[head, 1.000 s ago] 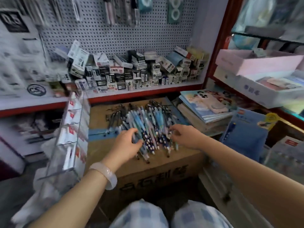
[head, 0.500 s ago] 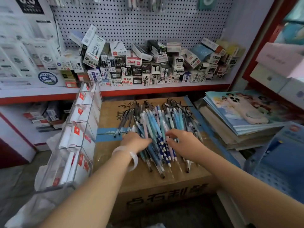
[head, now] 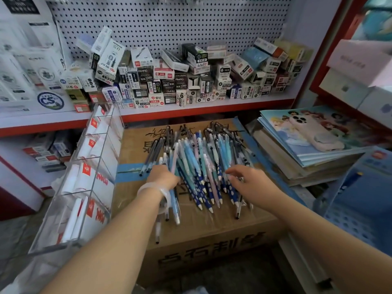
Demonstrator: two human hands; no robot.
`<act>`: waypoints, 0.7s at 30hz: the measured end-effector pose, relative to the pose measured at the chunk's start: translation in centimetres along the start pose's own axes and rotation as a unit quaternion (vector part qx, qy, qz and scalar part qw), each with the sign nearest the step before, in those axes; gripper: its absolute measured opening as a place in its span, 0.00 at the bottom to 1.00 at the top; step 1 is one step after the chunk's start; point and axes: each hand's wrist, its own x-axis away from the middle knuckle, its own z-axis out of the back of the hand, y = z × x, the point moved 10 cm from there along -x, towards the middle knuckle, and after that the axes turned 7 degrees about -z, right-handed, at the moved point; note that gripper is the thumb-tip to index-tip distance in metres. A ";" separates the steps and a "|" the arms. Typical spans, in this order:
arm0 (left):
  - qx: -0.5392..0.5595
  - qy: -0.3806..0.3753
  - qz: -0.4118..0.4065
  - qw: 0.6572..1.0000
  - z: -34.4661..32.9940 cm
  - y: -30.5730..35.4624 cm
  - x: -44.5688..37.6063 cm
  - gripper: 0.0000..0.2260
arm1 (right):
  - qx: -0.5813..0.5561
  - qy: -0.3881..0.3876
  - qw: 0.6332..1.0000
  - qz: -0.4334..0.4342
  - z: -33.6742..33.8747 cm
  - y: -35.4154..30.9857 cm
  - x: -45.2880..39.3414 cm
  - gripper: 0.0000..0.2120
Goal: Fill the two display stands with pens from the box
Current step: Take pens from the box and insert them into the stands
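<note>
Resting on pens (head: 199, 166): left hand (head: 164, 176) grip hidden, right hand (head: 246, 179) grip loosely spread.

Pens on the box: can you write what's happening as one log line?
step: gathering pens | on: cardboard box | left hand: on pile | right hand: on pile | display stand: no pens seen

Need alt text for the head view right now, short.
Both hands, left hand and right hand, reach into a pile of blue and white pens lying on a cardboard box. A clear acrylic display stand stands at the left.
</note>
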 end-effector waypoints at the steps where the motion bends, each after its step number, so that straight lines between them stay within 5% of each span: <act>1: 0.008 -0.003 0.003 1.000 0.2 -0.3 -0.1 0.12 | 0.001 0.001 1.000 -0.001 0.1 0.2 0.1 0.16; 5: 0.095 -0.028 0.021 0.995 0.5 -1.6 -0.3 0.06 | 0.002 0.005 1.000 -0.009 0.2 0.8 0.3 0.16; 10: 0.299 -0.039 0.058 0.952 0.2 -2.7 0.6 0.09 | 0.007 0.001 1.000 -0.014 0.1 0.6 0.9 0.16; 21: 0.359 -0.039 -0.002 0.932 1.7 -0.7 4.3 0.05 | -0.013 0.017 1.000 0.005 1.6 -1.5 3.4 0.15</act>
